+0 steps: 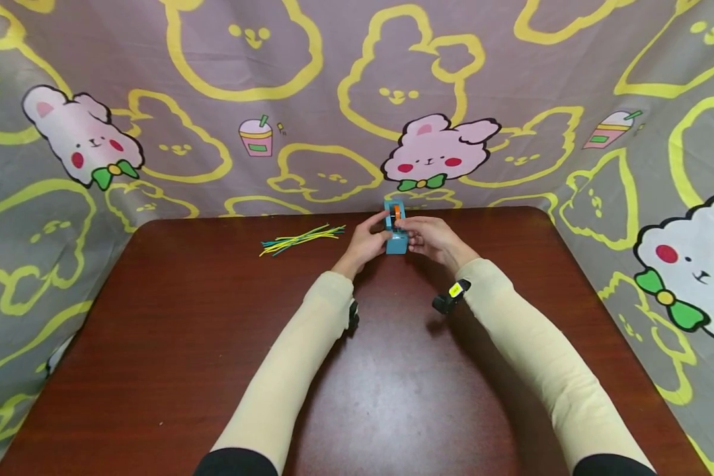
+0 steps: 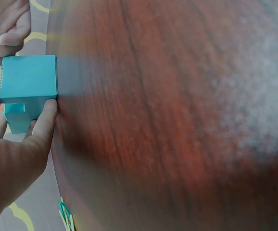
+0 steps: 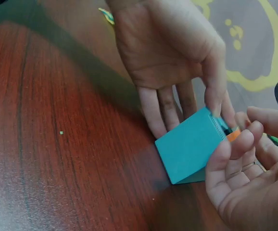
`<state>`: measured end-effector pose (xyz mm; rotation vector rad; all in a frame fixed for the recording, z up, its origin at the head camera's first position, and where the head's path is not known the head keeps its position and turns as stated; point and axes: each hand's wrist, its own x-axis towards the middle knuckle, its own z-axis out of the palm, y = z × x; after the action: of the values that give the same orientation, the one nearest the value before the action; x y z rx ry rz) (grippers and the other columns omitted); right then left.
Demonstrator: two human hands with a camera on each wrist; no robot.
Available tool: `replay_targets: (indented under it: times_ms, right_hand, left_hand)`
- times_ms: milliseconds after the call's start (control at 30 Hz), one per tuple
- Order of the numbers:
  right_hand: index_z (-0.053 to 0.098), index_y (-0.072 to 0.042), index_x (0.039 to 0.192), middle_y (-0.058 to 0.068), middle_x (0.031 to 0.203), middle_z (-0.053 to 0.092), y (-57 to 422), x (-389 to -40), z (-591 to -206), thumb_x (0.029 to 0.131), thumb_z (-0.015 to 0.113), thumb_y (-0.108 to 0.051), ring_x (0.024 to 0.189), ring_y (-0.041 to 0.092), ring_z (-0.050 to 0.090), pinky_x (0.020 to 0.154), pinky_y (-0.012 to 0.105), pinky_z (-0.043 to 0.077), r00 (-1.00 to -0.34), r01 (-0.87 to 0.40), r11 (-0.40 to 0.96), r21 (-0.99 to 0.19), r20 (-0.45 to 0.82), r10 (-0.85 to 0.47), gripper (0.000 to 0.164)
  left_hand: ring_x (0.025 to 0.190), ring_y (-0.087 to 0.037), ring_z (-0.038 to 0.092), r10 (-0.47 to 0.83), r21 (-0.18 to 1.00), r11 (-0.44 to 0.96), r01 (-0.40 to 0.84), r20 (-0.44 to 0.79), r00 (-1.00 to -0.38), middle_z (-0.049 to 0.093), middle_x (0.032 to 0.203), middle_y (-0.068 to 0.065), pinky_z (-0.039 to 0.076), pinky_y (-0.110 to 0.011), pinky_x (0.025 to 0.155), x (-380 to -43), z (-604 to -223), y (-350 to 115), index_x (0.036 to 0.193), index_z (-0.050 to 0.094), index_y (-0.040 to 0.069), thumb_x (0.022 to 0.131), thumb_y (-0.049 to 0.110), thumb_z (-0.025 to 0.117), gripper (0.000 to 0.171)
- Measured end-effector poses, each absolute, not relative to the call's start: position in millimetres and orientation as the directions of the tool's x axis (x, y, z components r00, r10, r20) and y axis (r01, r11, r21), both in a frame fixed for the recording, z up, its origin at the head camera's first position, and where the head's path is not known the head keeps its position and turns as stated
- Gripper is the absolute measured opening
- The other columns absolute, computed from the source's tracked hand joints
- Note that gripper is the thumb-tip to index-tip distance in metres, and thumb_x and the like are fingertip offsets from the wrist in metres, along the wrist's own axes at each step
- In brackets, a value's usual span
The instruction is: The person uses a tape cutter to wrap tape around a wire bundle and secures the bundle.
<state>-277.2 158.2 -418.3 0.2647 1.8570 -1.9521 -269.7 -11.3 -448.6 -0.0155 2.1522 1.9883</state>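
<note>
At upper centre of the head view, the left hand gripped a teal dispenser; the right hand curled beside it, holding what, if anything, I couldn't tell. It seemed light, stiff and smooth, best held by its sides. The right wrist view showed a toothed edge, indistinct from the head.

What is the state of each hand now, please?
Left hand: closed, holding the teal tape dispenser.
Right hand: curled near the orange roll; whether it pinches anything cannot be told.
</note>
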Motion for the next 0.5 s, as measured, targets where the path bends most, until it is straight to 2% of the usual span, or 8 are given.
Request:
replay_targets:
  times_ms: [233, 500]
  right_hand:
    - [0.072, -0.002, 0.11, -0.003, 0.067, 0.055, 157.8, -276.5, -416.8, 0.096, 0.071, -0.022, 0.057, 0.008, 0.054, 0.065, 0.025, 0.053, -0.888, 0.436, 0.015, -0.9, -0.432, -0.157, 0.024]
    - [0.071, -0.003, 0.092, -0.003, 0.062, 0.051, 156.1, -272.7, -421.1, 0.096, 0.071, -0.019, 0.054, 0.01, 0.049, 0.061, 0.026, 0.05, -0.896, 0.425, 0.015, -0.905, -0.423, -0.133, 0.016]
  left_hand:
    - [0.111, -0.024, 0.061, 0.145, 0.986, 0.082, -0.147, -0.157, -0.977, 0.05, 0.145, -0.011, 0.053, -0.043, 0.093, -269.0, -447.6, -10.5, 0.15, 0.05, 0.026, 0.098, 0.009, 0.06, 0.056]
    - [0.115, -0.026, 0.059, 0.145, 0.986, 0.103, -0.129, -0.143, -0.979, 0.048, 0.147, -0.014, 0.052, -0.044, 0.094, -267.0, -448.4, -11.3, 0.151, 0.049, 0.023, 0.099, 0.009, 0.059, 0.056]
